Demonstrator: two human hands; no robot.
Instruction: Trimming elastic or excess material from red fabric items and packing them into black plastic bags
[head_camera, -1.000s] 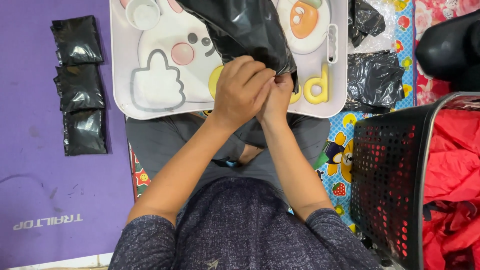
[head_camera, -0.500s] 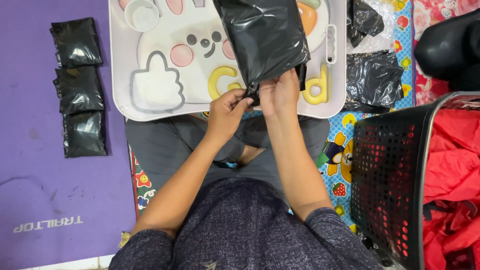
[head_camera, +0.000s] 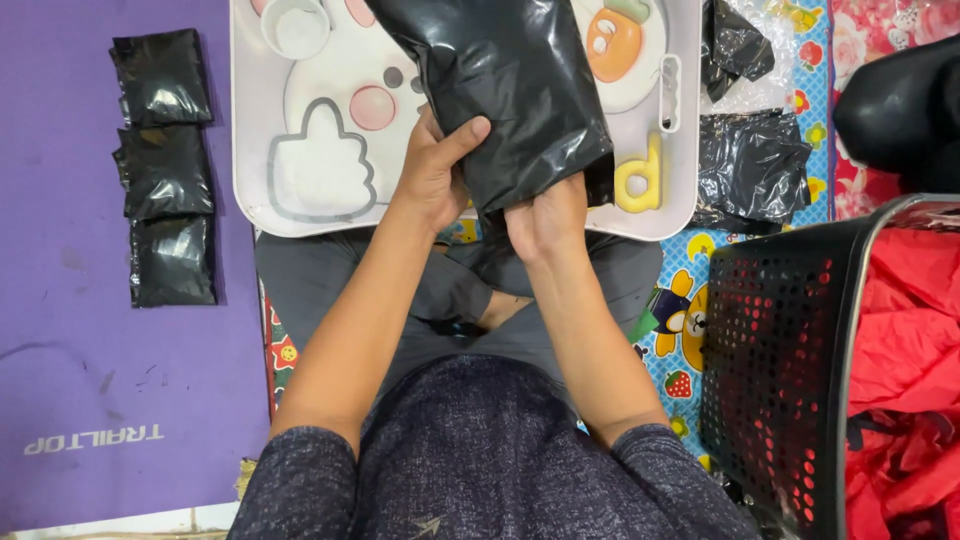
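Both my hands hold a filled black plastic bag above a white cartoon-printed tray table. My left hand grips the bag's left side with the thumb pressed on its front. My right hand clasps its lower end from beneath. The bag leans up and to the left and hides the middle of the tray.
Three packed black bags lie in a column on the purple mat at left. Loose black bags lie right of the tray. A black perforated basket with red fabric stands at right.
My hands have moved apart from a tight clasp at the bag's lower end. The left hand has slid up onto the bag's side, and the bag now stands more spread out.
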